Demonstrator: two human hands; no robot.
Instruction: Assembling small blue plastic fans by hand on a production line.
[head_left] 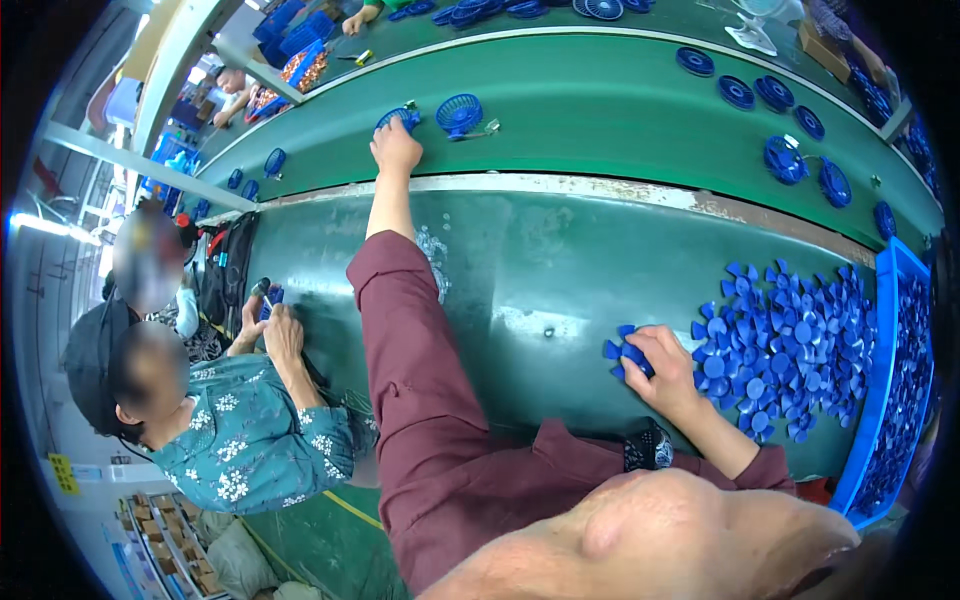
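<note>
My left arm stretches far forward over the green conveyor belt. The fingers of my left hand close on the rim of a blue round fan housing, partly covered by the hand. Just right of it lies another blue fan housing with a small wired part beside it. On the green worktable, my right hand curls over a blue fan blade, whose wings show beyond the fingertips. A spread-out heap of the same blue fan blades lies right next to that hand.
A blue crate full of small blue parts stands at the right edge. Several blue fan parts ride the belt at the right. A pale raised rail divides belt from table. Close on my left, a co-worker handles a small part.
</note>
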